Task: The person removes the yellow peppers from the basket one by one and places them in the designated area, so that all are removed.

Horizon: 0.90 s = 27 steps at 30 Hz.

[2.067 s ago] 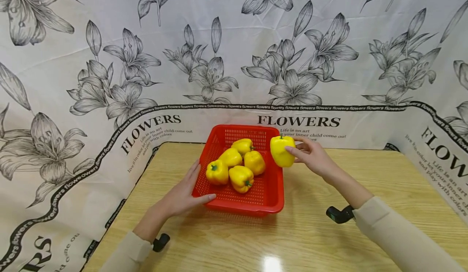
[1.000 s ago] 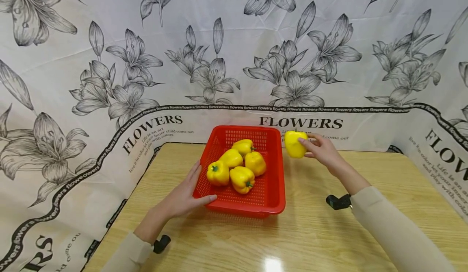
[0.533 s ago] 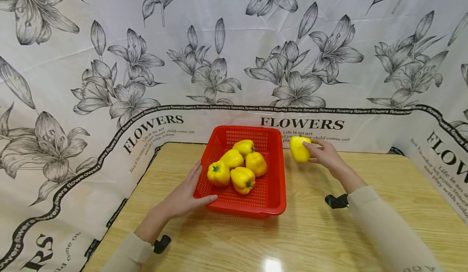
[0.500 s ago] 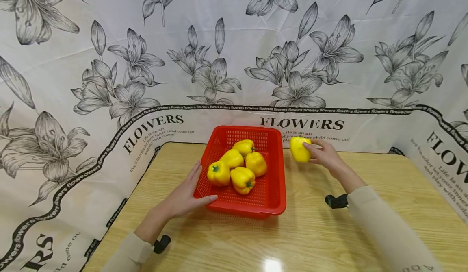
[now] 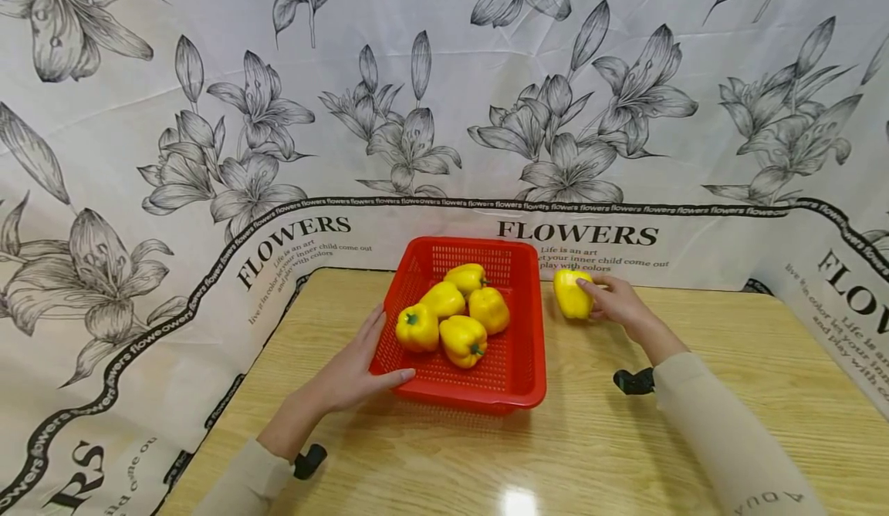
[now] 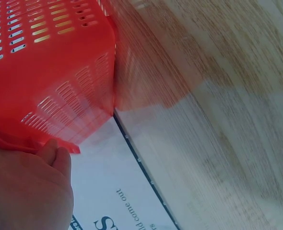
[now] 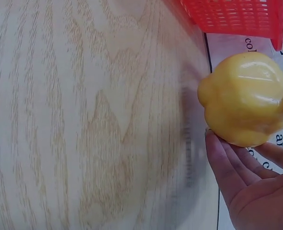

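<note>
Yellow bell pepper: just to the right of the red plastic basket, near the far edge of the wooden surface. The right hand grasps it, thumb on one side, fingers on the other; the stem end seems uppermost. Contact between base and surface: cannot tell (its shadow in the right wrist view looks apart from it). The left hand grasps the basket at its left side, thumb across the near rim. Five more peppers lie inside in a loose cluster.

Step, as judged: handling this one pepper at the surface, outside the basket. Method: light grip across the widest part, as the smooth skin probably slips. If setting it down, seat the lobed base fully first, then part thumb and fingers together; a one-sided release may roll it. Avoid brushing the basket wall. Left hand steady, so the basket does not slide.
</note>
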{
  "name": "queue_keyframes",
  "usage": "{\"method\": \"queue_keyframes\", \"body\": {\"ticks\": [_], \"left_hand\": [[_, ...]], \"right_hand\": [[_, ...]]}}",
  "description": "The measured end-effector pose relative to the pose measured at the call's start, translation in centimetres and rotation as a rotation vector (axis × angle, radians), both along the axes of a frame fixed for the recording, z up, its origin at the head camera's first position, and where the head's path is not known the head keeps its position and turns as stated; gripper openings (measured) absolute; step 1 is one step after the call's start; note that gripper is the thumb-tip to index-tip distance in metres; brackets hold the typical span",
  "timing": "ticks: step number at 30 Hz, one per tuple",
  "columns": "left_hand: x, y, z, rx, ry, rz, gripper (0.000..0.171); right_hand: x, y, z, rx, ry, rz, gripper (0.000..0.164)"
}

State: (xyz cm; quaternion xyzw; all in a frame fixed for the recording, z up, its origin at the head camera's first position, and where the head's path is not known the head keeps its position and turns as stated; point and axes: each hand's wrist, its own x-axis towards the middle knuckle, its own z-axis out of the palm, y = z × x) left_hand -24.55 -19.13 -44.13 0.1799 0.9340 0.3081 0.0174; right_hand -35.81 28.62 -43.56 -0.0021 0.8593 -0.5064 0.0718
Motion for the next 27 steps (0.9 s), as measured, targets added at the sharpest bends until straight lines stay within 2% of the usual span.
{"method": "queue_keyframes", "body": {"ticks": [7,15,27], "left_hand": [[0.0,0.0,0.0,0.003,0.012,-0.003,0.119],[0.0,-0.1,0.1,-0.008,0.014,-0.001,0.119],[0.1,0.0,0.1,0.002,0.002,-0.005,0.116]], "right_hand": [[-0.2,0.3,-0.6,0.001,-0.043,0.01,0.083],[-0.4,0.5,-1.1,-0.044,-0.044,0.008,0.08],[-0.4,0.6,-1.4,0.015,-0.047,-0.011,0.07]]}}
